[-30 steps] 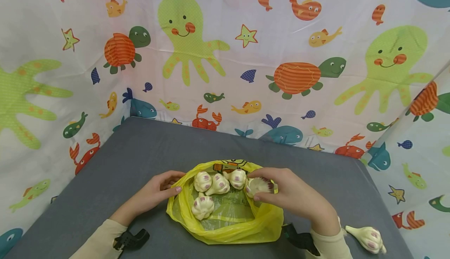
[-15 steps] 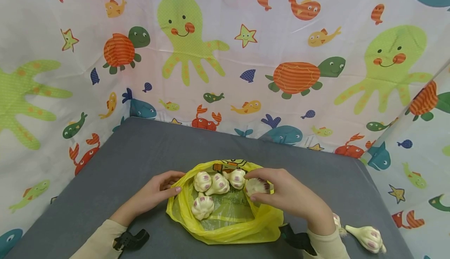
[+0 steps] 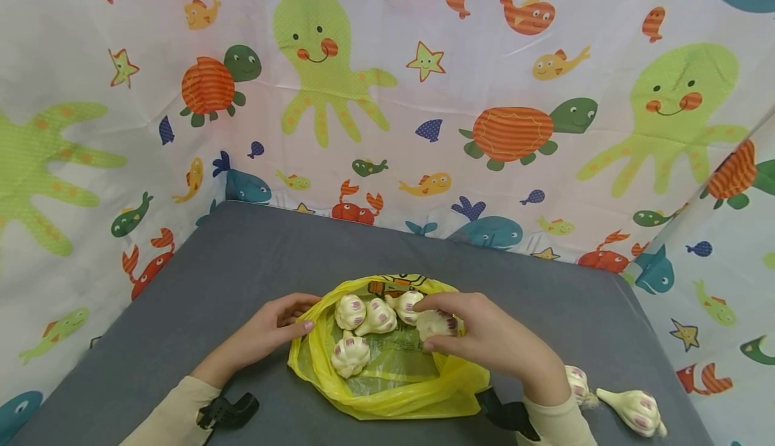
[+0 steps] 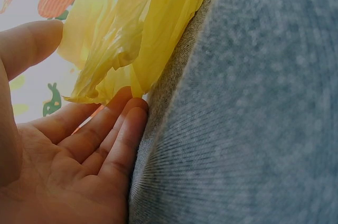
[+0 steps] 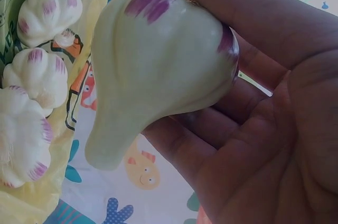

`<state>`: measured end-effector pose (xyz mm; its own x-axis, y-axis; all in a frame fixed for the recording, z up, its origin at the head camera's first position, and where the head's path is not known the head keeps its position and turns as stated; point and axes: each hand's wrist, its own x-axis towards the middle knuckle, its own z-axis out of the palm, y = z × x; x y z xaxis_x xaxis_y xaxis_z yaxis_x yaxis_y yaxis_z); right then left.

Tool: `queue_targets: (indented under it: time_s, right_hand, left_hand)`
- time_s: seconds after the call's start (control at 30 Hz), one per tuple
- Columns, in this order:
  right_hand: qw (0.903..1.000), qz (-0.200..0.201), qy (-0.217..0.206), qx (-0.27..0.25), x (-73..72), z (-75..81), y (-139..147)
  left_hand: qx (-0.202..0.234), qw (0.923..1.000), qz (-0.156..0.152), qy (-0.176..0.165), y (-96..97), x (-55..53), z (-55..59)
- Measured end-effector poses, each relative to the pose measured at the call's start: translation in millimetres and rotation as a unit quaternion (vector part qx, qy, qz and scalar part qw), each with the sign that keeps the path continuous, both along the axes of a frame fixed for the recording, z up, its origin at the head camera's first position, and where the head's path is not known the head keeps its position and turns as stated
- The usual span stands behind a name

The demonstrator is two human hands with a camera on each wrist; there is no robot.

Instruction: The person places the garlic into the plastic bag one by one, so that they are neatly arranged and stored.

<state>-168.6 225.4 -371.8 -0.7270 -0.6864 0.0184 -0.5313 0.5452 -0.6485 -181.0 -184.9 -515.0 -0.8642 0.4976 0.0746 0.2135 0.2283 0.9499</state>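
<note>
A yellow plastic bag (image 3: 418, 397) stands with its mouth spread wide, and several white, purple-streaked garlic bulbs (image 3: 351, 356) lie inside. My right hand (image 3: 493, 342) holds another garlic bulb (image 5: 158, 55) between thumb and fingers, over the right part of the bag's mouth. In the right wrist view its long pale neck points away from the palm. At the left rim, my left hand (image 3: 266, 331) touches the bag with fairly straight fingers. The left wrist view shows those fingertips (image 4: 136, 105) against the yellow plastic, the thumb held apart from them.
Two more garlic bulbs, one nearer my right wrist (image 3: 577, 382) and one farther right (image 3: 636, 411), lie on the grey table (image 3: 290, 251). A white curtain (image 3: 387, 96) printed with sea animals hangs around the table's back and sides.
My right hand has shifted a little left with its garlic bulb, farther over the bag. More of the bulb near my right wrist now shows. My left hand stays at the rim.
</note>
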Motion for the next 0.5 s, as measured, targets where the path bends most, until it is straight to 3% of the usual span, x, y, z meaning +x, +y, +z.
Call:
queue_targets:
  time_s: [0.5]
  right_hand:
    - [0.9998,0.015,-0.008,-0.007,1.4,-3.5,-9.1]
  left_hand:
    - [0.002,1.0000,0.000,0.002,0.7,0.3,0.2]
